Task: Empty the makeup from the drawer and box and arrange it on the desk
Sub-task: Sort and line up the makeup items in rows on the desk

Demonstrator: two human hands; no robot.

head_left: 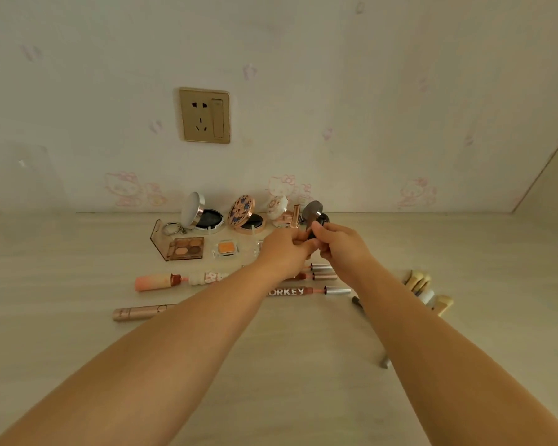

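Both hands' grip closes around the dark compact.

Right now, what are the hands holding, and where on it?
Both hands, left hand and right hand, pinch a small dark compact at its lower end; its lid stands open above.

open round compacts stand in a row against the wall on the pale wooden desk, a clear-lidded eyeshadow palette before them, capped tubes nearer, gold-handled brushes far right.
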